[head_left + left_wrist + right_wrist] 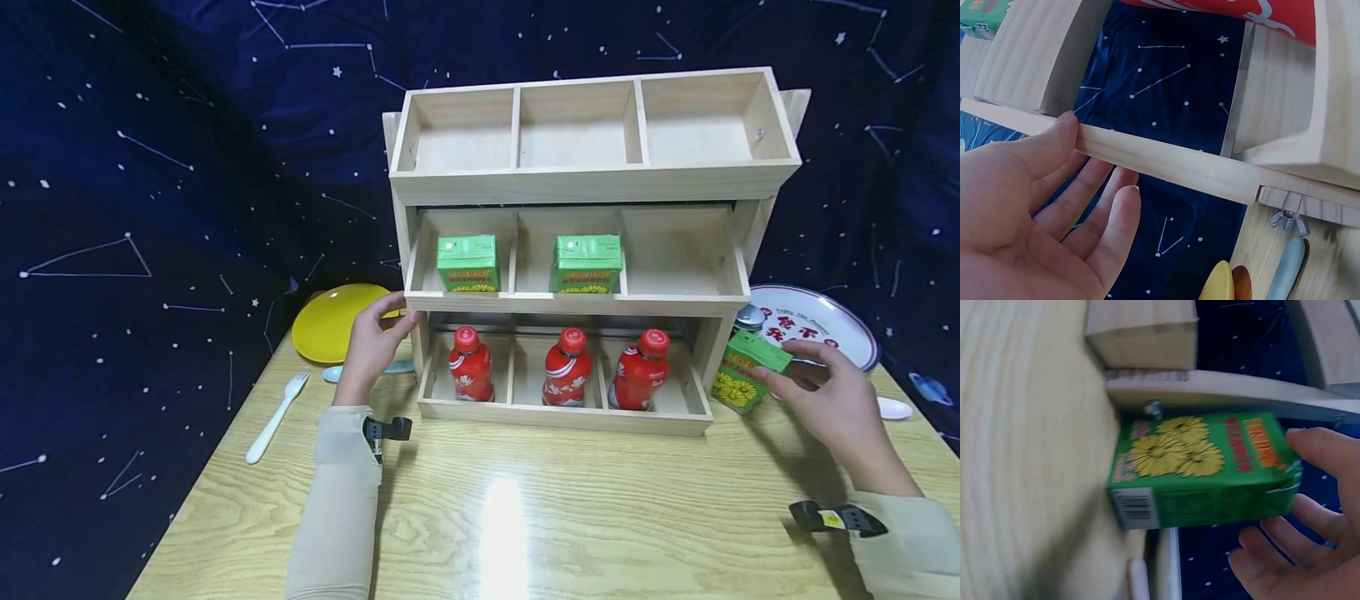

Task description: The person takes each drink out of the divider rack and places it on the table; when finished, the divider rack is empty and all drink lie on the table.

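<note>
At the left side of the wooden shelf (pixel 562 305), my left hand (pixel 375 342) grips its side upright (pixel 1166 159), thumb on the near face and fingers behind. My right hand (pixel 836 400) holds a green drink carton (pixel 748 371) with yellow flowers by its top end, thumb on one side and fingers on the other. The carton (pixel 1204 469) is upright beside the shelf's lower right corner, its base close to the table. Two more green cartons, one on the left (pixel 468 263) and one in the centre (pixel 587 264), stand in the middle tier. Three red bottles (pixel 567 367) occupy the bottom tier.
On the left lie a yellow plate (pixel 330 329), a pale fork (pixel 276 419) and a blue-handled utensil (pixel 401 367). A white plate with red characters (pixel 832 321), a metal spoon (pixel 750 317) and a white utensil end (pixel 894 408) are on the right. A dark starry cloth (pixel 187 208) hangs behind.
</note>
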`<state>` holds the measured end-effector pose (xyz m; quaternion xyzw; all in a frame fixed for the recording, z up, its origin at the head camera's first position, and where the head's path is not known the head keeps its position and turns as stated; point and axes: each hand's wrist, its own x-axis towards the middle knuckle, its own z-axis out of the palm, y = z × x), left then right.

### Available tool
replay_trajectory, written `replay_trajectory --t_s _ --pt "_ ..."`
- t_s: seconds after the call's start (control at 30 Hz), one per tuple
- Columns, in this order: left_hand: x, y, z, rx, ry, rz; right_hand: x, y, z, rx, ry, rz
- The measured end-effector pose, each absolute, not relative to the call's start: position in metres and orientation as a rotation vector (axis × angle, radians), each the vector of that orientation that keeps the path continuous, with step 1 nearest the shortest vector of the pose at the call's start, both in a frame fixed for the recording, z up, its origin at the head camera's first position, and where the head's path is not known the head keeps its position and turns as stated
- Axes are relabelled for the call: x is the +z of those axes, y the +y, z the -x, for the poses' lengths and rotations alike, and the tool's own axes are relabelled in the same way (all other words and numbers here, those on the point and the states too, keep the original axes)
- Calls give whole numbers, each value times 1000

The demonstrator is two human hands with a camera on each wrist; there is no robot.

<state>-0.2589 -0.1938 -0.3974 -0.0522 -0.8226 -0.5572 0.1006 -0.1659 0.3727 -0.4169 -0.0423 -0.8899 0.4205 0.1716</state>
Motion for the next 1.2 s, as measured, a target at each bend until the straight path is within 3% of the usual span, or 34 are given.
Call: replay_trajectory --t_s 0.27,0.5,0.83,1.2 --pt "-398 -195 259 -1635 -2428 163 -382 350 149 1122 -2331 164" --pt "-399 -195 259 -1630 -2423 176 -353 318 144 1203 -2232 -15" --pt "-398 -195 257 -1643 -2421 189 -333 270 162 1315 -2124 -416" --pt "-399 -194 258 -1625 -2416 199 -311 217 191 1376 -2131 -620"
